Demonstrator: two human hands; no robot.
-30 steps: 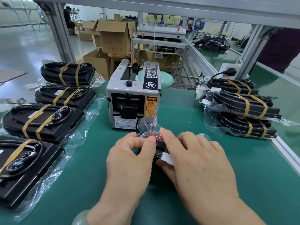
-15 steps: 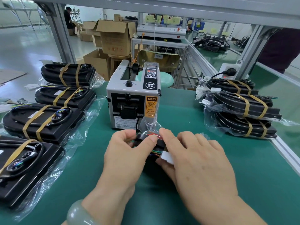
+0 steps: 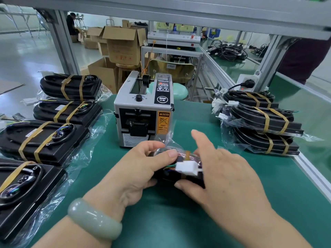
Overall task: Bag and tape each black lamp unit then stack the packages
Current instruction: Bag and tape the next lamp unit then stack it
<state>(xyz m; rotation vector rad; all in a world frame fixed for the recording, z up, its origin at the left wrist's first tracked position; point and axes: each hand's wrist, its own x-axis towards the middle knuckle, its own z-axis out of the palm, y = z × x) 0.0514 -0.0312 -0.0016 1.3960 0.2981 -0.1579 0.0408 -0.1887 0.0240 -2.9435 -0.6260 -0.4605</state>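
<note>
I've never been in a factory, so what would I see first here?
In the middle, the left hand grips a bagged black lamp unit at the green table, the right hand spread beside it. Just behind stands a grey tape dispenser with an orange caution sticker. More taped lamp units lie in a row on the left and a stack on the right.

On the tape dispenser (image 3: 143, 111), the round button (image 3: 162, 99) on its black panel reads "SEMI 切割". The orange label (image 3: 163, 123) on its front is headed "CAUTION", with "DO NOT INSERT YOUR" under it and the last lines too small to read. The white tag (image 3: 171, 66) on the gold chair back carries digits I can't make out.
</note>
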